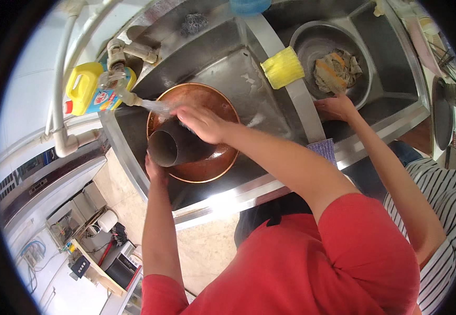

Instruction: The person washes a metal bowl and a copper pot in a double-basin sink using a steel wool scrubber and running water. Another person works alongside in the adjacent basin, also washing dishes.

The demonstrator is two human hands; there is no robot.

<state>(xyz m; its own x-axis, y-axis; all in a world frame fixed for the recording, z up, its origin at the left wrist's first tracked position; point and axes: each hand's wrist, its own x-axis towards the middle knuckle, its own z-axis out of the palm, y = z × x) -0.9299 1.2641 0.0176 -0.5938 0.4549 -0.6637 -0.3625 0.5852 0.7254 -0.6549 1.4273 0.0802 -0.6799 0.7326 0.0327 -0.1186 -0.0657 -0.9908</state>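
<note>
A round copper vessel [222, 114] sits tilted in the left sink basin, with a wide dark cylinder [190, 147] rising from its inside, open end towards the left. My left hand [155, 169] grips the vessel's near left side beside the cylinder's mouth; its fingers are partly hidden. Water runs from the faucet [131, 98] into the vessel. My right hand [200, 123] reaches over the cylinder at the stream, fingers stretched out and holding nothing visible; its fingertips are blurred by the water.
Yellow sponge cloth [283, 67] lies over the sink divider [306, 106]. In the right basin, a co-worker's hand [336, 107] is at a metal bowl [298, 39] holding a crumpled rag [336, 73]. A yellow jug [80, 84] stands behind the faucet; steel wool [194, 24] lies on the back ledge.
</note>
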